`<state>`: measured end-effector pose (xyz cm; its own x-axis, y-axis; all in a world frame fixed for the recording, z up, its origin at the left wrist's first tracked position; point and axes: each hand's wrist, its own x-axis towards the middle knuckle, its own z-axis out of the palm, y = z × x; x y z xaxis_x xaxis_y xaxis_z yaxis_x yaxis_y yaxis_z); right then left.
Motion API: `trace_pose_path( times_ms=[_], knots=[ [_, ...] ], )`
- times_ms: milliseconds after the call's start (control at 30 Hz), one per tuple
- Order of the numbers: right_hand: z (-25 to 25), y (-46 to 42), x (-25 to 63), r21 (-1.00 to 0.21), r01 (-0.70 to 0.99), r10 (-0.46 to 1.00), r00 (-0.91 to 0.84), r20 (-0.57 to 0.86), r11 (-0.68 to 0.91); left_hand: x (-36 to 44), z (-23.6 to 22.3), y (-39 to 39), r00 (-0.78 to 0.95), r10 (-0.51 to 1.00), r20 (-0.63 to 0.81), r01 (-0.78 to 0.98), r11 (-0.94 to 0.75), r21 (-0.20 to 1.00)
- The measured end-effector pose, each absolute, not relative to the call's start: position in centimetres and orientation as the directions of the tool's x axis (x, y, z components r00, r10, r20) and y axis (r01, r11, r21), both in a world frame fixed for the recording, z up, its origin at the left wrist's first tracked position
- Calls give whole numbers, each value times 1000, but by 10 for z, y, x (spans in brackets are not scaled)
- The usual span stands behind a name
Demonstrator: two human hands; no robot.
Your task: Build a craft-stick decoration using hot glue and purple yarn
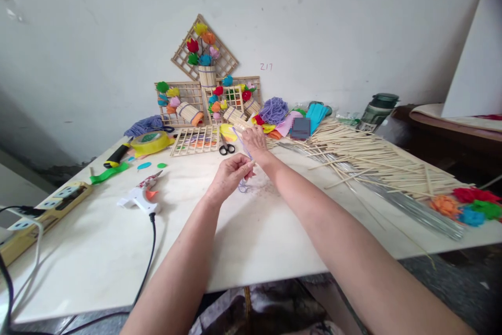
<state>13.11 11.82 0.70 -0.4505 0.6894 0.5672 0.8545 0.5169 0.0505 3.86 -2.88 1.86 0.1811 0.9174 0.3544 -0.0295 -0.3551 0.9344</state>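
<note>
My left hand (232, 174) is closed in a pinch above the middle of the table. A strand of purple yarn (246, 151) runs up from its fingertips, and a loose loop hangs below them. Farther forward, my right hand (254, 139) is curled round the upper part of the same strand, its fingertips partly hidden. Just beyond it lies a bundle of pale sticks (236, 116). Black-handled scissors (226, 148) rest to the left of my right hand. A ball of purple yarn (273, 110) sits on coloured paper behind that hand.
At left are a white glue gun (141, 194) with its cord, a power strip (50, 209), yellow tape (151, 141) and a black-and-yellow tool (117, 155). Many wooden sticks (376, 152) and metal wires (423, 210) cover the right. Stick lattices with paper flowers (178, 95) stand against the wall.
</note>
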Motion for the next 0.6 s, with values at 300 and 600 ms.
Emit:
trace_pose_path(
  times_ms=[300, 600],
  knots=[
    [14, 118, 147, -340, 890, 828, -71, 555, 304, 30, 27, -40, 345, 902, 260, -6, -274, 962],
    [8, 106, 178, -42, 907, 639, -263, 723, 420, 20, 44, -43, 138, 847, 514, -294, -460, 838]
  ],
)
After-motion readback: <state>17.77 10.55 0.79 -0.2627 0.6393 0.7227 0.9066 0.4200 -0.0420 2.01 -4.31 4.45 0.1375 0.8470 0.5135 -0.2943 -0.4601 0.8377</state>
